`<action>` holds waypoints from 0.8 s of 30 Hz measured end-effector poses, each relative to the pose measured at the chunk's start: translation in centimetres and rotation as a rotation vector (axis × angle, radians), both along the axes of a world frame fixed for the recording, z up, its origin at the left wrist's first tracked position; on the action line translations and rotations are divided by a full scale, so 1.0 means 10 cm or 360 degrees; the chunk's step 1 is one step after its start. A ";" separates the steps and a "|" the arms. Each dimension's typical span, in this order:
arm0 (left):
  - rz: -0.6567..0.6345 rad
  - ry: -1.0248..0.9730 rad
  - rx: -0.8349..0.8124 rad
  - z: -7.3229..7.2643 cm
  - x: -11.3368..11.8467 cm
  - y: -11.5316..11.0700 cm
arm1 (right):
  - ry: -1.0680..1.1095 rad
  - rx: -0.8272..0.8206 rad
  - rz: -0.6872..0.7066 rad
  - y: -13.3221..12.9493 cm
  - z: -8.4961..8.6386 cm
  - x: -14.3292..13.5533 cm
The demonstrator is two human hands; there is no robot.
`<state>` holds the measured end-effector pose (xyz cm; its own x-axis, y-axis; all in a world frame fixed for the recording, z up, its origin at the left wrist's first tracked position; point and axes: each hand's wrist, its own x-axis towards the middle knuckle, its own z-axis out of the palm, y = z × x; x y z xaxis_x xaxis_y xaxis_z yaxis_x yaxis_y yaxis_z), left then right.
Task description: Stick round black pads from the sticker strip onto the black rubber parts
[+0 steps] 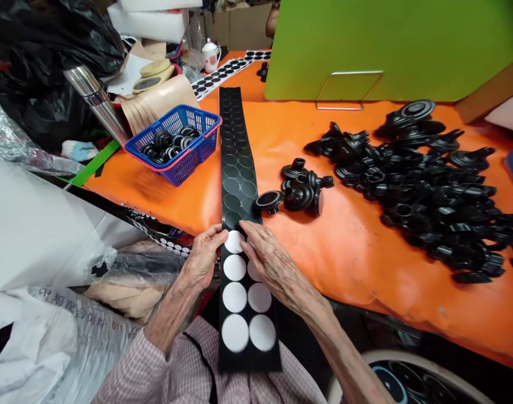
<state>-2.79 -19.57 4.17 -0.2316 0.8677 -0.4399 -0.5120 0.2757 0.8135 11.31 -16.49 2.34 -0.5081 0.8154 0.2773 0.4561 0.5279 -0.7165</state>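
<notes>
A long black strip (240, 178) runs from the orange table down over the lap. Its far part shows black discs in two columns; its near part has white circles (235, 297). My left hand (203, 255) pinches the strip's left edge beside the top white circle. Across the strip from it, my right hand (269, 259) lies over the right column with fingers bent together at the strip, partly covering white circles; what its fingertips hold is hidden. Just beyond my right hand, a round black part (268, 200) touches or nearly touches the strip's right edge.
Several black parts (302, 191) sit right of the strip, with a large pile (428, 191) farther right. A blue basket (189, 169) of black parts stands left. Behind are a green board (391, 45), a metal flask (94, 101) and a lidded cup (211, 55). A round container (371, 359) is lower right.
</notes>
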 end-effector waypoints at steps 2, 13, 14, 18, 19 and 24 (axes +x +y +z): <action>0.0016 -0.0025 0.0034 -0.02 -0.01 -0.02 | -0.0090 0.0046 -0.0051 0.07 0.03 -0.06; 0.0060 -0.0022 0.0100 -0.08 0.06 -0.07 | -0.0193 0.0292 -0.0232 0.06 -0.01 -0.24; 0.0059 0.0003 0.0095 -0.09 0.06 -0.08 | -0.0141 0.0297 -0.0259 0.07 -0.02 -0.23; -0.0021 0.0455 -0.0032 -0.11 0.02 -0.18 | 0.0141 0.0206 -0.0542 0.11 -0.03 -0.10; 0.0026 0.0682 -0.0060 -0.08 0.00 -0.21 | 0.0179 0.0180 -0.0595 0.10 -0.02 -0.06; -0.0055 0.1005 -0.0016 0.15 0.00 -0.18 | 0.0249 0.0100 -0.0424 -0.14 0.02 0.03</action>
<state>-2.80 -21.35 5.64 -0.4213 0.8758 -0.2357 0.0750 0.2926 0.9533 11.56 -17.92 2.57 -0.2259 0.8930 0.3893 0.4713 0.4499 -0.7586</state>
